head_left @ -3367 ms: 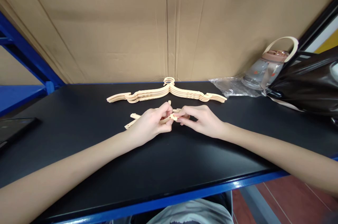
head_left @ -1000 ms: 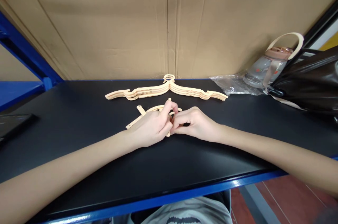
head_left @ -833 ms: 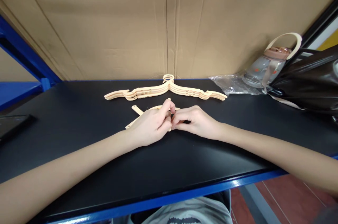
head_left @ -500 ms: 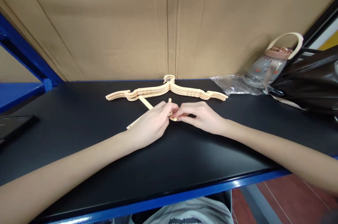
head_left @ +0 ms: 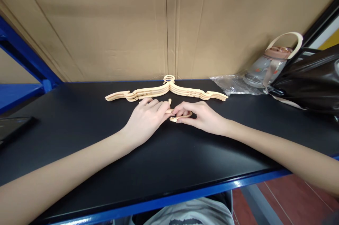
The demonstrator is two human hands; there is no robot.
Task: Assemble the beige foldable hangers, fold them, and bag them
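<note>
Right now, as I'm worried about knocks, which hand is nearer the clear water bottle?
Right. The right hand is left of the clear water bottle and closer to the camera; the left hand is farther left, on the right hand's far side from the bottle.

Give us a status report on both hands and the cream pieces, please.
Right hand pinching curved cream piece. Left hand holding second cream piece, mostly hidden. Stacked hangers lying close beyond left hand.

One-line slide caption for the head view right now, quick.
Left hand and right hand hold pale pieces at a black table, stacked hangers beyond, bottle at right.
</note>
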